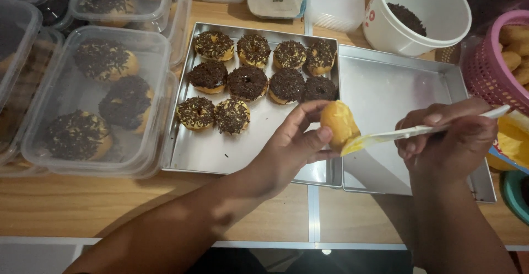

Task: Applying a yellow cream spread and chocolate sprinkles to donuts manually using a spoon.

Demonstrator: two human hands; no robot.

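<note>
One plain doughnut (339, 124) is pinched in the left hand (289, 150) while a spreader (410, 133) is gripped in the right hand (449, 136) — spread could be dripped onto the empty tray (386, 86) if overloaded.

The plain donut (339, 124) is golden yellow, with no pattern on it. The spreader (419, 132) is white, and its blade carries a yellow cream. The donuts on the left tray (253, 78) are golden brown below and covered on top with dark brown chocolate sprinkles, which make a speckled pattern. Both metal trays, the left tray (220, 155) and the right tray (386, 92), are silver grey. The round tub (419, 12) is white, with dark brown sprinkles inside. The basket (487, 70) is pink with a fine grid pattern. The plastic boxes (93, 103) are clear. The desk (110, 208) is light brown with a wood grain.
</note>
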